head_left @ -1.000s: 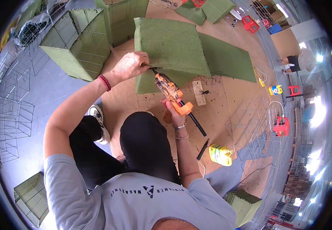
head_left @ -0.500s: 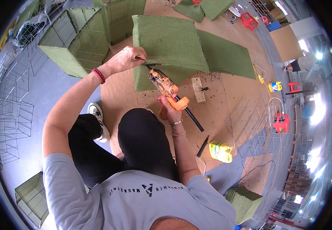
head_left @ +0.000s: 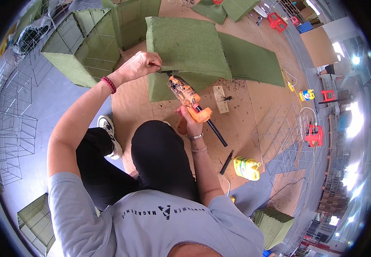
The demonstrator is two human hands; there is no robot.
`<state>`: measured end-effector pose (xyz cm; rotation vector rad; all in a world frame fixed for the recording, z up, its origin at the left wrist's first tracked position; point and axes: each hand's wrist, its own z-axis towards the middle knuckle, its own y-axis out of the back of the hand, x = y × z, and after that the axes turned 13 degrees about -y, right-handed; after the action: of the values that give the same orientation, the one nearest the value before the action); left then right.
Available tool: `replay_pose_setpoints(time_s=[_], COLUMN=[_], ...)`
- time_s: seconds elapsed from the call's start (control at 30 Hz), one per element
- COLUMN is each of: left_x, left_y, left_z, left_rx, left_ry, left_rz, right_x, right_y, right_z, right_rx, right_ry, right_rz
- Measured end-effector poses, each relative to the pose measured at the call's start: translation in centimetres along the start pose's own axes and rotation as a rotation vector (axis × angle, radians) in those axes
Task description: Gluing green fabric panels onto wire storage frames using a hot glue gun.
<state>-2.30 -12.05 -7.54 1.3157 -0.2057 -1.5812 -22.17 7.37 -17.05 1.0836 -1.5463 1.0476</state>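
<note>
A box-shaped piece covered in green fabric [head_left: 185, 45] lies in front of me on brown board. At its near left corner my left hand [head_left: 145, 64] is closed in a pinch on the fabric's edge; the fingertips partly hide what they grip. My right hand [head_left: 192, 124] is wrapped round the handle of an orange hot glue gun [head_left: 183, 92] smeared with black. From the gun's back end sticks a black glue stick [head_left: 216, 132]. The nozzle touches or nearly touches a dark line of glue along the fabric's near edge, just right of my left fingers.
Open green fabric boxes on wire frames [head_left: 80, 47] stand at the left. A flat green panel [head_left: 252, 60] extends right of the covered box. A small stained wooden block [head_left: 221, 99], another black stick [head_left: 226, 162], a yellow jug [head_left: 246, 168] and wire frames [head_left: 279, 137] lie to the right.
The glue gun's nozzle has moved slightly right along the fabric edge, away from my left fingers. The covered box has shifted a little left in view. Both hands keep their grips.
</note>
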Motion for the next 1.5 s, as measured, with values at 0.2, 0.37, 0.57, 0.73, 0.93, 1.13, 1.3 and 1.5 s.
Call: replay_pose_setpoints(time_s=[0.2, 0.37, 0.57, 0.73, 0.93, 1.13, 1.3, 1.5], left_x=[0.2, 0.4, 0.4, 0.5, 0.7, 0.9, 0.7, 0.9], left_y=[-0.1, -0.1, 0.0, 0.0, -0.1, -0.1, -0.1, -0.3], left_z=[-0.1, -0.1, -0.2, -0.2, -0.3, -0.3, -0.3, -0.2], left_rx=[-0.013, -0.027, -0.034, -0.041, -0.043, -0.040, -0.055, -0.054], left_ry=[-0.006, -0.010, -0.002, -0.007, 0.004, 0.005, 0.008, 0.028], left_rz=[-0.002, -0.015, -0.027, -0.024, -0.034, -0.046, -0.059, -0.060], right_x=[0.1, 0.5, 1.0, 0.3, -0.1, 0.3, 0.5, 0.4], right_y=[0.9, 0.9, 0.8, 1.5, 2.2, 2.3, 2.4, 2.7], right_z=[0.2, 0.0, -0.2, 0.0, 0.2, 0.1, -0.1, 0.1], right_rx=[-0.005, -0.016, -0.089, -0.100, -0.101, -0.120, -0.150, -0.149], right_ry=[-0.004, 0.008, -0.006, 0.006, -0.017, -0.013, -0.005, 0.003], right_rz=[0.038, 0.106, 0.048, 0.044, 0.101, 0.127, 0.147, 0.152])
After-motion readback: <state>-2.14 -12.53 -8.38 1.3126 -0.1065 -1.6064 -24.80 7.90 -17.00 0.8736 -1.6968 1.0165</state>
